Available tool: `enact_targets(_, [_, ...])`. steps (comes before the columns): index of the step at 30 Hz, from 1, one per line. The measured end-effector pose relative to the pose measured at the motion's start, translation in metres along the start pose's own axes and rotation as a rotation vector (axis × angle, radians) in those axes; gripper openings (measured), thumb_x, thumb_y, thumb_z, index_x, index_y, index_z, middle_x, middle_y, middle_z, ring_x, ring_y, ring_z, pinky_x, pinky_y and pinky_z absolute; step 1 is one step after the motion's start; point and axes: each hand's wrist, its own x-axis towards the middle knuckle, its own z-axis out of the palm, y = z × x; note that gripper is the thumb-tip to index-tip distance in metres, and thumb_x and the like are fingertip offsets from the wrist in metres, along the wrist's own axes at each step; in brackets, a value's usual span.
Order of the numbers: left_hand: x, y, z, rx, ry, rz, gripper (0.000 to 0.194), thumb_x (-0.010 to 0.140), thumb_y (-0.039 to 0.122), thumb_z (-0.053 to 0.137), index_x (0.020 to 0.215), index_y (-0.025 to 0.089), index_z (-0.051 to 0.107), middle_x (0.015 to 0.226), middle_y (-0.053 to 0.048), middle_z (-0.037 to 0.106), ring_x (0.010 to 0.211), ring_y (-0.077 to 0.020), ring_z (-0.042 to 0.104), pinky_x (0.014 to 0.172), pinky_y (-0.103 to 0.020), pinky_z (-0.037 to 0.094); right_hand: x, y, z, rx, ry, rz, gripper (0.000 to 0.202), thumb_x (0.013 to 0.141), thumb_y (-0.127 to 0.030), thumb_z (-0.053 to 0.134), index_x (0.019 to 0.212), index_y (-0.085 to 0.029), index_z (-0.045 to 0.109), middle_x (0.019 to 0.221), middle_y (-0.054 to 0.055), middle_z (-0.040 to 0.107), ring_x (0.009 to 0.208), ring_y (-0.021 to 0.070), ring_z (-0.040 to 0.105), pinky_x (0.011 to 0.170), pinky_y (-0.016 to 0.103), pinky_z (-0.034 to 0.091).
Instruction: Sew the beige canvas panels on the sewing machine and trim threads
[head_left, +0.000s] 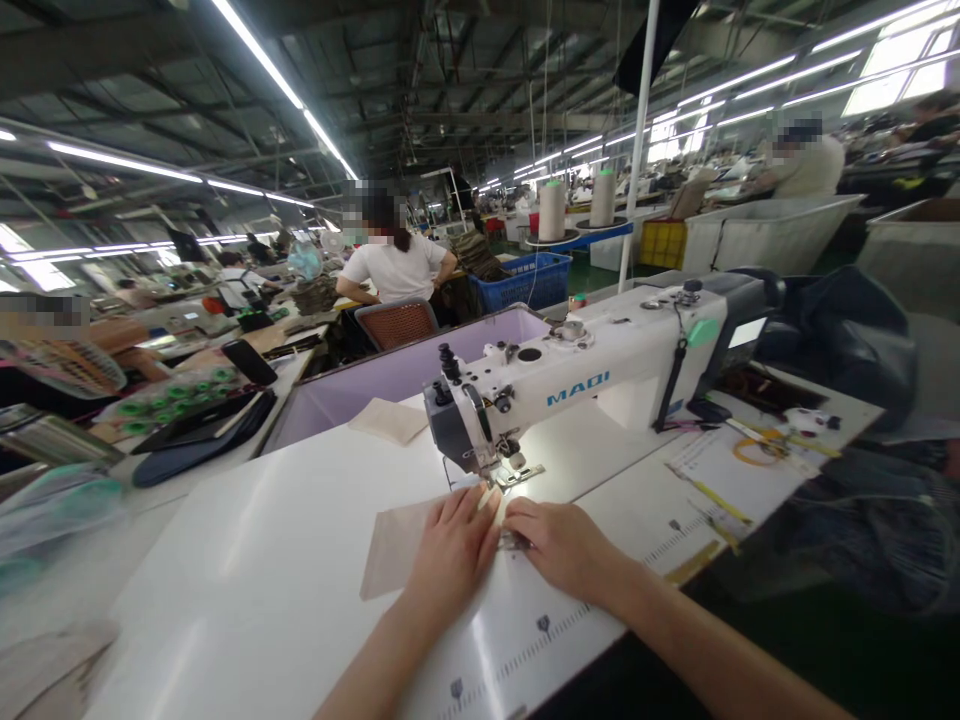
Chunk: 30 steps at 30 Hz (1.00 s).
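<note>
Under the head of a white sewing machine [585, 360], my left hand [459, 540] presses down on a beige fabric piece [394, 548], its fingers close together and bent at the tips. A pale folded strip of fabric [492, 500] shows between my two hands, just in front of the presser foot [517, 476]. My right hand [562, 548] is closed, with curled fingers pinching at the strip's right side. Its fingertips hide the exact grip. Behind the left hand, a second beige piece [388, 421] lies flat on the white table [247, 560].
A lilac bin [405, 362] stands behind the table. Scissors, a yellow tape ring [754, 450] and papers lie on the right. Thread cones [552, 212] stand behind the machine. A co-worker in a white shirt [397, 268] sits beyond, near a blue crate [529, 280].
</note>
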Motion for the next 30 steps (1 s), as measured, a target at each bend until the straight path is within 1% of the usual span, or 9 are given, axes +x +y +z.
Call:
enact_targets(5, [-0.008,0.004,-0.001,0.006,0.001,0.029,0.038,0.102,0.031,0.046,0.136,0.021,0.059,0.139,-0.011,0.062,0.126,-0.03,0.058,0.099,-0.047,0.052,-0.007,0.0,-0.001,-0.011,-0.029,0.008,0.023,0.094,-0.019,0.051,0.111,-0.023,0.066,0.116,0.002,0.068,0.096,0.0209,0.066,0.082,0.03,0.048])
enact_targets(10, [-0.022,0.013,-0.006,-0.093,0.001,0.148,0.038,0.101,0.022,0.045,0.137,0.021,0.058,0.133,-0.009,0.067,0.121,-0.0258,0.062,0.099,-0.043,0.056,-0.017,-0.001,-0.004,0.024,-0.059,-0.003,0.032,0.094,-0.017,0.048,0.121,-0.024,0.064,0.124,0.004,0.066,0.103,0.0203,0.066,0.09,0.029,0.047])
enact_targets(12, [-0.024,0.014,-0.01,-0.112,0.005,0.169,0.039,0.101,0.021,0.046,0.138,0.021,0.057,0.132,-0.009,0.067,0.123,-0.0263,0.062,0.1,-0.043,0.057,-0.017,-0.001,-0.004,0.029,-0.062,-0.005,0.035,0.094,-0.017,0.047,0.125,-0.025,0.063,0.126,0.005,0.065,0.106,0.0205,0.065,0.091,0.029,0.047])
enact_targets(16, [-0.02,0.013,-0.016,-0.126,0.001,0.18,0.037,0.101,0.022,0.045,0.135,0.021,0.059,0.13,-0.01,0.068,0.121,-0.0267,0.063,0.101,-0.045,0.057,-0.012,0.0,-0.005,0.016,-0.075,0.007,0.035,0.094,-0.017,0.048,0.125,-0.025,0.064,0.127,0.005,0.065,0.106,0.021,0.065,0.09,0.03,0.048])
enact_targets(22, [-0.01,0.003,-0.016,-0.104,-0.021,0.151,0.032,0.099,0.024,0.047,0.126,0.019,0.064,0.127,-0.01,0.069,0.118,-0.0275,0.064,0.099,-0.045,0.058,0.001,0.003,-0.007,0.019,-0.047,-0.004,0.031,0.095,-0.018,0.048,0.119,-0.025,0.066,0.125,0.003,0.067,0.106,0.0201,0.066,0.091,0.029,0.047])
enact_targets(26, [-0.002,-0.005,-0.017,-0.117,-0.014,0.146,0.03,0.099,0.025,0.047,0.121,0.017,0.067,0.123,-0.01,0.071,0.116,-0.027,0.065,0.098,-0.043,0.058,0.009,0.004,-0.007,0.017,-0.02,-0.003,0.029,0.096,-0.017,0.048,0.116,-0.024,0.067,0.122,0.002,0.068,0.103,0.0198,0.066,0.09,0.028,0.048])
enact_targets(30, [0.007,-0.015,-0.017,-0.146,0.01,0.147,0.029,0.098,0.023,0.047,0.119,0.018,0.068,0.122,-0.01,0.071,0.115,-0.0254,0.066,0.099,-0.041,0.057,0.014,0.005,-0.006,0.004,-0.019,-0.002,0.03,0.094,-0.015,0.049,0.116,-0.024,0.067,0.12,0.002,0.069,0.102,0.0196,0.067,0.089,0.028,0.048])
